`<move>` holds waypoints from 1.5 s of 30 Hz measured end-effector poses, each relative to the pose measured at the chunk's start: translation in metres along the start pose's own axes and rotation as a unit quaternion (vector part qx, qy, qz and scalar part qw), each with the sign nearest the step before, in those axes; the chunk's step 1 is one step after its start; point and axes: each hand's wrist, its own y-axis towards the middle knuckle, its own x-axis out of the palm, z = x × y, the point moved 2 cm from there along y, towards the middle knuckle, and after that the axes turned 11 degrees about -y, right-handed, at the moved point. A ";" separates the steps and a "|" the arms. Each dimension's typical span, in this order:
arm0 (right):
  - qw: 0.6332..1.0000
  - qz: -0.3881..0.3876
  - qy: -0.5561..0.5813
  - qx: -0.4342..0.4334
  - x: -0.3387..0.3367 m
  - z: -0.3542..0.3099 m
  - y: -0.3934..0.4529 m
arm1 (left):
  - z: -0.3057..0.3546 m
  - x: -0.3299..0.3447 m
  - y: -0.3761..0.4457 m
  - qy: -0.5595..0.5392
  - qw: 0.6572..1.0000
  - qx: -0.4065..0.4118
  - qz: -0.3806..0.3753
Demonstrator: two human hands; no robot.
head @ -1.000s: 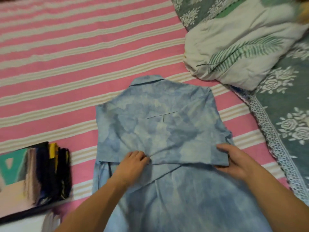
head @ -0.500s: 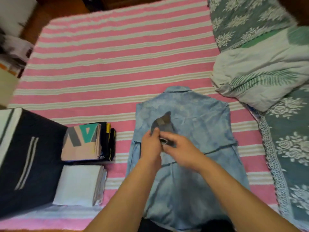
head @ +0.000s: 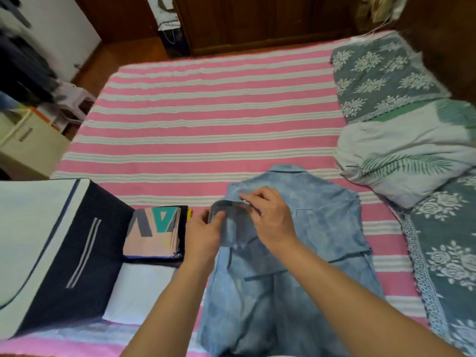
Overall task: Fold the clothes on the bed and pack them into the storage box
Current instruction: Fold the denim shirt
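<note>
A pale blue mottled shirt (head: 322,228) lies back-up on the striped bed, collar away from me, its sleeves folded in. Both hands lift a raised flap of the shirt's fabric near its left shoulder. My left hand (head: 203,238) pinches that flap from the left side. From the right, my right hand (head: 270,217) pinches its upper edge with curled fingers. The dark storage box (head: 77,243) with white trim stands at the left. A folded patterned garment (head: 154,230) and a folded white garment (head: 139,292) lie between the box and the shirt.
A rumpled white quilt with a green leaf print (head: 407,161) sits on a grey-green floral blanket (head: 443,253) along the right side. The pink and white striped sheet (head: 206,119) stretches beyond the shirt. Dark wooden furniture and a cream cabinet (head: 28,145) stand past the bed's edges.
Both hands left the shirt's lower fold, met near its left shoulder and lifted a flap of fabric. The view pulled back, showing the storage box and folded garments.
</note>
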 end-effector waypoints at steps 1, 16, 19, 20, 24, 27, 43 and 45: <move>1.000 0.013 0.009 0.007 -0.001 -0.004 0.000 | 0.006 -0.002 -0.003 0.017 0.998 0.050 0.038; 0.979 0.044 0.109 0.167 -0.022 -0.063 -0.010 | 0.052 0.000 -0.040 0.002 0.998 0.024 0.058; 0.979 0.039 0.086 0.180 -0.022 -0.068 -0.016 | 0.042 0.007 -0.044 -0.189 0.975 -0.116 0.033; 0.981 0.026 0.079 0.176 -0.022 -0.068 -0.018 | 0.041 0.008 -0.046 -0.236 0.960 -0.148 0.020; 0.991 -0.009 0.051 0.125 -0.025 -0.067 -0.024 | 0.040 0.008 -0.051 -0.352 0.902 -0.251 0.021; 0.996 -0.005 0.038 0.076 -0.029 -0.067 -0.026 | 0.047 0.005 -0.053 -0.354 0.898 -0.261 0.012; 0.997 -0.040 0.047 0.035 -0.034 -0.072 -0.033 | 0.060 0.004 -0.061 -0.338 0.919 -0.199 0.039; 0.997 -0.035 0.063 0.041 -0.035 -0.071 -0.033 | 0.063 0.010 -0.065 -0.340 0.920 -0.191 0.033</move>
